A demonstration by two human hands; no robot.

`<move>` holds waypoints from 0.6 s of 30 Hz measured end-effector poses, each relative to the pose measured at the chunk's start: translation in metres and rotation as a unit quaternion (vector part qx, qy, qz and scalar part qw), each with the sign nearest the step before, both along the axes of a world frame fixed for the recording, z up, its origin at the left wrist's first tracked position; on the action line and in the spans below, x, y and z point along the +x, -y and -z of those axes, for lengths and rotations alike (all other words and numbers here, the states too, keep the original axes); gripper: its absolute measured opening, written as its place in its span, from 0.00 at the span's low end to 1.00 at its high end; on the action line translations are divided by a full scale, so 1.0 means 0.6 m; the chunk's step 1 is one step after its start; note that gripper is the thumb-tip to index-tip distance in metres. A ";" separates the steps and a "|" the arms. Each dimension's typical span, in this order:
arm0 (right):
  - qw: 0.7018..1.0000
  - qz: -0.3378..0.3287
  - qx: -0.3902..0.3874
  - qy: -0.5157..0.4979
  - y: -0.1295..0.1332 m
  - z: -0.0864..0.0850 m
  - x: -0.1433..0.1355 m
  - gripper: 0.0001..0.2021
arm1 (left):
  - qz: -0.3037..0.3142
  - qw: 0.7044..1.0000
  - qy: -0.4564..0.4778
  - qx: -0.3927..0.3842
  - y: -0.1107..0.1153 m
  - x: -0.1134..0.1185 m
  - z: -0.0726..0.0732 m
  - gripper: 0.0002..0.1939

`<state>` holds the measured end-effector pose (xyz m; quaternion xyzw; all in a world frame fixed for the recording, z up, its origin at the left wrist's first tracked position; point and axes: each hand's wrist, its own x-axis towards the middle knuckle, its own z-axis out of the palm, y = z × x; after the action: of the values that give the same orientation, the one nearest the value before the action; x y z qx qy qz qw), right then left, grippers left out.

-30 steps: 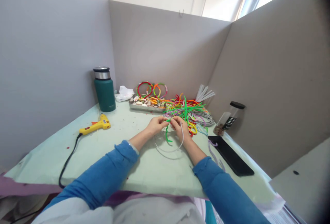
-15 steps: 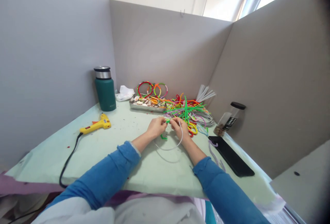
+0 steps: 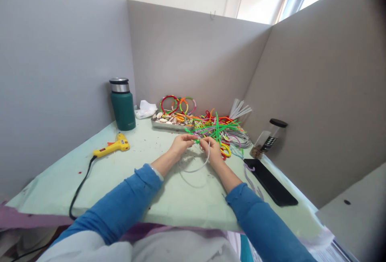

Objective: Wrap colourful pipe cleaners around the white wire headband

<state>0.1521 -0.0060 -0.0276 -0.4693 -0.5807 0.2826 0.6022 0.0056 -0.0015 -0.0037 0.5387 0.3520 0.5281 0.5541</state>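
My left hand (image 3: pixel 181 146) pinches a short green pipe cleaner (image 3: pixel 197 142) over the middle of the table. Close beside it, my right hand (image 3: pixel 212 150) is closed on a thin whitish hoop (image 3: pixel 196 170), which hangs in a loop below both hands. The green piece appears wrapped round the hoop between my fingertips; the exact contact is hidden by the fingers. A loose green end pokes up just beyond my left fingers. Behind the hands lies a tangled heap of coloured pipe cleaners (image 3: pixel 229 124).
A metal tray (image 3: pixel 169 125) of shells stands at the back, with finished-looking coloured rings (image 3: pixel 170 104) behind. On the left are a green bottle (image 3: pixel 123 107) and a yellow glue gun (image 3: pixel 113 147) with its cord. A black phone (image 3: pixel 271 183) and a jar (image 3: pixel 269 139) lie right.
The green end has swung from below my left hand to above it. My left hand has opened its grip slightly and shifted a little left. The hoop has tilted slightly.
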 end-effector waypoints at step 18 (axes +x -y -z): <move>1.000 -0.004 0.018 -0.020 0.001 -0.001 -0.004 0.12 | -0.006 0.996 -0.067 0.063 0.002 -0.006 -0.005 0.04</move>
<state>0.1499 -0.0068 -0.0269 -0.4500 -0.5759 0.2839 0.6207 0.0018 -0.0025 -0.0004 0.6048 0.3577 0.5152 0.4907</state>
